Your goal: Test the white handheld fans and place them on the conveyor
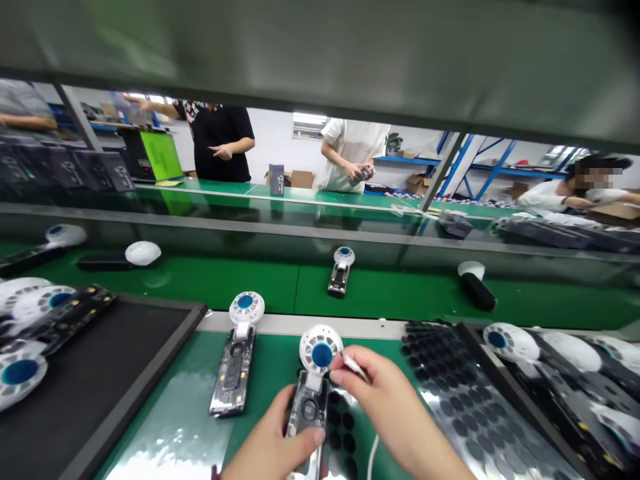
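Note:
My left hand (pixel 280 437) is wrapped round the dark see-through handle of a handheld fan (pixel 320 350), which is held upright with its round white head and blue centre facing me. Beside the head, my right hand (pixel 385 393) pinches a white cable plug (pixel 354 367). A white cable (pixel 373 457) hangs below that hand. Whether the plug touches the fan is hidden by the fingertips. Left of my hands, a second fan (pixel 235 360) lies on the green bench. Dark round stickers (pixel 343 417) on a sheet show between my hands.
Black trays with fans stand at left (pixel 135 373) and right (pixel 505 380). A sheet of dark round stickers (pixel 465 400) lies at right. Further fans rest on the green conveyor belt (pixel 280 287). A metal shelf (pixel 320 60) hangs overhead. Several people work across the line.

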A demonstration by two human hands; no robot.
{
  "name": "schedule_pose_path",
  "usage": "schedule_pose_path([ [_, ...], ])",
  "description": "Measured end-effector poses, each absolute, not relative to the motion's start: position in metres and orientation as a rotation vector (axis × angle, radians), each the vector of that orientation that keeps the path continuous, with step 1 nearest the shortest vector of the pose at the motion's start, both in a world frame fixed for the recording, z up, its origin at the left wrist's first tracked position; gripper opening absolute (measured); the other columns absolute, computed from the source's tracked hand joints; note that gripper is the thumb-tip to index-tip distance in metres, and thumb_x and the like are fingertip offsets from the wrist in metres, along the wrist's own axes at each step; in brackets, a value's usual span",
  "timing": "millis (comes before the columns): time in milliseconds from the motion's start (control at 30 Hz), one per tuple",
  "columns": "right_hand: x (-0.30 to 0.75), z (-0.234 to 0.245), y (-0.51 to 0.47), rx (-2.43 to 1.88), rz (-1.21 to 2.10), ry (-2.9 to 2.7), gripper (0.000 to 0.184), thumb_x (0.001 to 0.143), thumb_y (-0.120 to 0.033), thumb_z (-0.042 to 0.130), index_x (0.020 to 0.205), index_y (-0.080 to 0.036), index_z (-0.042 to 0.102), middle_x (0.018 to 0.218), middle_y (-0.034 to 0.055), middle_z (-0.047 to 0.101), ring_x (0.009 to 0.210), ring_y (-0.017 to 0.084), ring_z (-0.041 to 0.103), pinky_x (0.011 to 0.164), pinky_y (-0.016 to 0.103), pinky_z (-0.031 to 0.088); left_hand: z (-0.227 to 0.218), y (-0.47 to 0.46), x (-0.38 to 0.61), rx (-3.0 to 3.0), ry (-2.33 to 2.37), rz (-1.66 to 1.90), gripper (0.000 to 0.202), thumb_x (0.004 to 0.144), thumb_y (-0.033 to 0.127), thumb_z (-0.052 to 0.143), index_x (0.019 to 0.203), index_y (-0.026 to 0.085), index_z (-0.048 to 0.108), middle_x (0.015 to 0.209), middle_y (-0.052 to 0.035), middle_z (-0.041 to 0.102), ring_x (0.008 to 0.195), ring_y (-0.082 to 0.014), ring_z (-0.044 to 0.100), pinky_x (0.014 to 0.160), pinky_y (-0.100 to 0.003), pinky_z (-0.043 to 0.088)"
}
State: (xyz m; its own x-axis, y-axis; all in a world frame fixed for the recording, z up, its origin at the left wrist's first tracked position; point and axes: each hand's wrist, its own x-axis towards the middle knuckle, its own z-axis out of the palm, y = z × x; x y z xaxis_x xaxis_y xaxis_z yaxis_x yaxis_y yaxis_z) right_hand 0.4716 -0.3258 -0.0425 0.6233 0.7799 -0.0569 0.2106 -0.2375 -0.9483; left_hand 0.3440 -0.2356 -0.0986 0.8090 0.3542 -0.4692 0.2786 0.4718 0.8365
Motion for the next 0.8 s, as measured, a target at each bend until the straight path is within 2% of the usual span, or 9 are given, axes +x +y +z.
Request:
schedule_pose_path([
  [100,0.455,-0.047,-0.331,-1.725,0.722,-0.827,0.008,0.07,-0.016,0.053,0.066,-0.021,0.057,0.074,-0.0031,0.056,0.073,0.014,0.052,0.065,0.02,0.038,-0.101,-0.237,0.341,1.268,0.624,0.12,0.067,0.055,0.026,0.066,0.115,0.02,0.036,0.099,-0.0083,0.06,0.082,-0.0255,0.059,0.07,-0.037,0.045],
  [200,0.445,-0.053,-0.331,-1.727,0.768,-0.716,0.006,0.07,-0.018,0.052,0.067,-0.021,0.057,0.068,-0.0039,0.056,0.068,0.014,0.051,0.061,0.021,0.037,-0.093,-0.239,0.34,1.449,0.681,0.146,0.069,0.052,0.016,0.057,0.117,0.016,0.034,0.11,-0.0107,0.056,0.099,-0.0278,0.052,0.082,-0.037,0.04],
  [300,0.442,-0.055,-0.328,-1.764,0.736,-0.596,0.005,0.071,-0.022,0.053,0.067,-0.022,0.056,0.065,-0.0044,0.055,0.065,0.014,0.049,0.059,0.022,0.036,-0.088,-0.243,0.339,1.535,0.721,0.114,0.071,0.052,0.016,0.049,0.12,0.012,0.029,0.112,-0.0142,0.055,0.102,-0.0289,0.051,0.08,-0.036,0.041],
  [433,0.442,-0.055,-0.326,-1.758,0.703,-0.575,0.007,0.073,-0.024,0.052,0.07,-0.022,0.057,0.07,-0.0036,0.058,0.069,0.015,0.052,0.063,0.023,0.037,-0.087,-0.246,0.339,1.564,0.716,0.104,0.074,0.052,0.018,0.049,0.122,0.01,0.025,0.116,-0.0159,0.052,0.105,-0.0281,0.049,0.079,-0.033,0.042],
  [600,0.44,-0.057,-0.332,-1.826,0.702,-0.842,0.013,0.073,-0.013,0.051,0.067,-0.022,0.058,0.074,-0.0029,0.056,0.073,0.013,0.053,0.066,0.022,0.038,-0.089,-0.247,0.339,1.567,0.724,0.119,0.072,0.053,0.017,0.049,0.121,0.011,0.027,0.12,-0.0151,0.05,0.108,-0.0276,0.047,0.083,-0.034,0.04],
  [700,0.438,-0.059,-0.336,-1.942,0.661,-1.028,0.02,0.072,-0.005,0.048,0.068,-0.022,0.058,0.072,-0.0027,0.056,0.07,0.013,0.053,0.061,0.021,0.037,-0.093,-0.247,0.338,1.569,0.703,0.135,0.07,0.054,0.018,0.051,0.12,0.012,0.029,0.114,-0.0131,0.054,0.105,-0.0264,0.05,0.084,-0.033,0.039],
  [800,0.436,-0.06,-0.337,-1.997,0.601,-1.133,0.024,0.069,-0.001,0.047,0.072,-0.022,0.059,0.076,-0.0014,0.058,0.075,0.014,0.053,0.064,0.022,0.038,-0.097,-0.248,0.336,1.564,0.699,0.152,0.069,0.055,0.018,0.052,0.12,0.013,0.029,0.11,-0.0114,0.056,0.102,-0.0246,0.051,0.084,-0.031,0.04],
])
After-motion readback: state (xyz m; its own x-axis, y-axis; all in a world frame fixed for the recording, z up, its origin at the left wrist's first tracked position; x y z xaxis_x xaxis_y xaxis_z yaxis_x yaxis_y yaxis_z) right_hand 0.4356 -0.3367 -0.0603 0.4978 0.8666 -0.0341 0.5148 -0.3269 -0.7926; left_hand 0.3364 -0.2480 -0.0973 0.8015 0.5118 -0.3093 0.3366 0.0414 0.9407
